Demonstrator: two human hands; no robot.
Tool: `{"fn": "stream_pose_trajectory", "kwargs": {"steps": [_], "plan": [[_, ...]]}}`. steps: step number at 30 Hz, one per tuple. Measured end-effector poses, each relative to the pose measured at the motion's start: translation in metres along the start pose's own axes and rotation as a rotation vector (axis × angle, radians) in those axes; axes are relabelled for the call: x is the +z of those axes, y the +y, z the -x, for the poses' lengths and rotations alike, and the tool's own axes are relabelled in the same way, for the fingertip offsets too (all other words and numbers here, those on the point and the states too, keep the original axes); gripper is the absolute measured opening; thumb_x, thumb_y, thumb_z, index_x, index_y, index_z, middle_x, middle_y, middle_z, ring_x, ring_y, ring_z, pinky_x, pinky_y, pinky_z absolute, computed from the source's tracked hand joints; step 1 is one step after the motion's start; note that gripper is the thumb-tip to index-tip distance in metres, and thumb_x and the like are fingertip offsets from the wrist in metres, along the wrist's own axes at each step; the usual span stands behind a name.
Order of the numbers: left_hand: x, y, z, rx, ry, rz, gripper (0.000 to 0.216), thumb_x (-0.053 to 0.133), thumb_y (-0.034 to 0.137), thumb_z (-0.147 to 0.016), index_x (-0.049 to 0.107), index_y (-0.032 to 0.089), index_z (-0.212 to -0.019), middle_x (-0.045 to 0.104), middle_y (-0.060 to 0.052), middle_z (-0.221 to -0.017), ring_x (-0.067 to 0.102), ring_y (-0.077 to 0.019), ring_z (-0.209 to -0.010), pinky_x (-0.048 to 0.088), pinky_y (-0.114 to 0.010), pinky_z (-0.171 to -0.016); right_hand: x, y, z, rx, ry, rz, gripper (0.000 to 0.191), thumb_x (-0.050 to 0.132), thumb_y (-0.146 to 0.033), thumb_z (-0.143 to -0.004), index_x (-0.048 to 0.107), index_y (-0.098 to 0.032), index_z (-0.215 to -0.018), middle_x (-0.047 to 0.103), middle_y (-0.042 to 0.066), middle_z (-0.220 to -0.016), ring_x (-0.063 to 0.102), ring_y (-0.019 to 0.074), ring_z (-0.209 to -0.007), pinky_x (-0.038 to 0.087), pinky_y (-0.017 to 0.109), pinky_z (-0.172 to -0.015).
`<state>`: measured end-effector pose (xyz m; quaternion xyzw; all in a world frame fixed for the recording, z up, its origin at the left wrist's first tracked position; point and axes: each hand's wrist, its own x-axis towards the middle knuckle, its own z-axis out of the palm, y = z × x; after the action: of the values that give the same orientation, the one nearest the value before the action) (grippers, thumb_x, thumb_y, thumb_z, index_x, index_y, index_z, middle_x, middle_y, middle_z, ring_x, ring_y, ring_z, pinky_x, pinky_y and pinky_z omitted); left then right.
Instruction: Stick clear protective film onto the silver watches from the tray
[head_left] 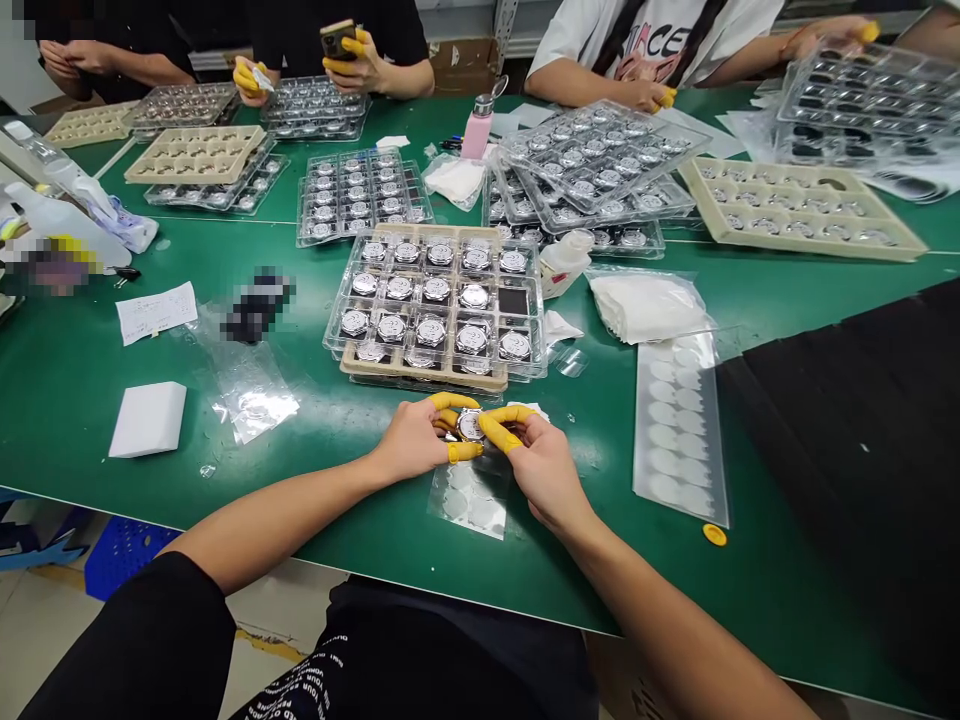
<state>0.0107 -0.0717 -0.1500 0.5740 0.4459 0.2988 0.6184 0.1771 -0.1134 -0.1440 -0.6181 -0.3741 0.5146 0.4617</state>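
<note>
Between my two hands, above the near part of the green table, is a round silver watch case. My left hand grips its left side, with yellow finger cots on the thumb and fingers. From the right, my right hand, also in yellow finger cots, touches the face with pinched fingertips; whether a film lies between them I cannot make out. Below the hands lies a clear sheet of round stickers. Just beyond stands a stack of trays, its top clear tray holding rows of watch cases with one slot vacant at the right.
A longer sticker sheet and a pack of white wipes lie to the right, near a loose yellow finger cot. A white foam block sits left. A white bottle touches the stack's right side. Co-workers sit opposite among more trays.
</note>
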Motion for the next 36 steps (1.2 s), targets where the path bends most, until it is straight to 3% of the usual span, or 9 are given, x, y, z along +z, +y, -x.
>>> {"fn": "stream_pose_trajectory", "kwargs": {"steps": [14, 18, 20, 23, 26, 29, 33, 36], "plan": [[-0.001, 0.002, 0.000, 0.001, -0.004, -0.009, 0.060, 0.088, 0.022, -0.058, 0.071, 0.016, -0.115, 0.074, -0.004, -0.084, 0.069, -0.0135, -0.075, 0.058, -0.026, -0.074, 0.001, -0.002, 0.001, 0.006, -0.011, 0.003, 0.048, 0.083, -0.061, -0.063, 0.068, -0.020, -0.085, 0.071, 0.006, -0.090, 0.063, 0.0203, -0.082, 0.051, 0.036, -0.079], [-0.001, 0.003, 0.001, -0.010, 0.004, -0.021, 0.059, 0.088, 0.021, -0.058, 0.071, 0.016, -0.113, 0.074, -0.004, -0.084, 0.069, -0.0145, -0.077, 0.058, -0.027, -0.076, -0.003, -0.003, -0.001, -0.051, 0.043, -0.029, 0.047, 0.078, -0.059, -0.071, 0.066, -0.021, -0.097, 0.072, 0.006, -0.096, 0.065, 0.0198, -0.089, 0.052, 0.033, -0.078], [0.000, 0.003, 0.001, -0.014, 0.007, -0.009, 0.059, 0.088, 0.021, -0.057, 0.071, 0.015, -0.114, 0.074, -0.004, -0.083, 0.069, -0.0143, -0.075, 0.058, -0.027, -0.075, -0.008, -0.004, -0.003, -0.095, 0.085, -0.037, 0.045, 0.071, -0.059, -0.078, 0.065, -0.021, -0.102, 0.072, 0.006, -0.099, 0.065, 0.0166, -0.083, 0.051, 0.029, -0.070], [0.000, 0.001, 0.000, -0.023, 0.001, 0.012, 0.061, 0.087, 0.021, -0.058, 0.070, 0.015, -0.116, 0.074, -0.004, -0.083, 0.068, -0.0137, -0.072, 0.057, -0.026, -0.071, -0.015, -0.006, -0.006, -0.041, 0.036, -0.061, 0.045, 0.065, -0.062, -0.082, 0.065, -0.021, -0.098, 0.071, 0.004, -0.088, 0.053, 0.0093, -0.052, 0.040, 0.024, -0.044], [-0.001, 0.000, 0.000, -0.019, -0.008, 0.026, 0.060, 0.085, 0.021, -0.059, 0.069, 0.015, -0.117, 0.074, -0.004, -0.083, 0.068, -0.0130, -0.071, 0.056, -0.023, -0.069, -0.015, -0.009, -0.007, 0.144, -0.150, -0.101, 0.049, 0.066, -0.067, -0.077, 0.063, -0.020, -0.089, 0.063, -0.001, -0.060, 0.038, 0.0064, -0.034, 0.024, 0.022, -0.032], [-0.001, -0.001, 0.000, -0.006, -0.025, 0.023, 0.060, 0.083, 0.019, -0.060, 0.069, 0.015, -0.118, 0.073, -0.002, -0.077, 0.066, -0.0117, -0.067, 0.054, -0.021, -0.064, -0.009, -0.010, -0.005, 0.239, -0.299, -0.111, 0.048, 0.078, -0.061, -0.069, 0.063, -0.018, -0.086, 0.059, -0.003, -0.052, 0.041, 0.0070, -0.032, 0.029, 0.020, -0.032], [-0.001, -0.004, 0.001, -0.003, -0.031, -0.002, 0.061, 0.080, 0.015, -0.058, 0.070, 0.016, -0.119, 0.075, -0.002, -0.079, 0.068, -0.0129, -0.068, 0.054, -0.021, -0.063, 0.002, -0.008, -0.003, 0.229, -0.237, -0.124, 0.051, 0.093, -0.041, -0.049, 0.068, -0.017, -0.086, 0.059, -0.005, -0.048, 0.044, 0.0080, -0.034, 0.033, 0.020, -0.031], [0.000, -0.006, 0.004, 0.011, -0.043, -0.004, 0.062, 0.082, 0.019, -0.060, 0.070, 0.017, -0.120, 0.077, -0.004, -0.083, 0.070, -0.0148, -0.072, 0.056, -0.023, -0.066, 0.007, -0.005, -0.001, 0.208, -0.155, -0.156, 0.043, 0.093, -0.041, -0.047, 0.069, -0.017, -0.072, 0.057, -0.003, -0.042, 0.040, 0.0075, -0.029, 0.028, 0.020, -0.027]]}}
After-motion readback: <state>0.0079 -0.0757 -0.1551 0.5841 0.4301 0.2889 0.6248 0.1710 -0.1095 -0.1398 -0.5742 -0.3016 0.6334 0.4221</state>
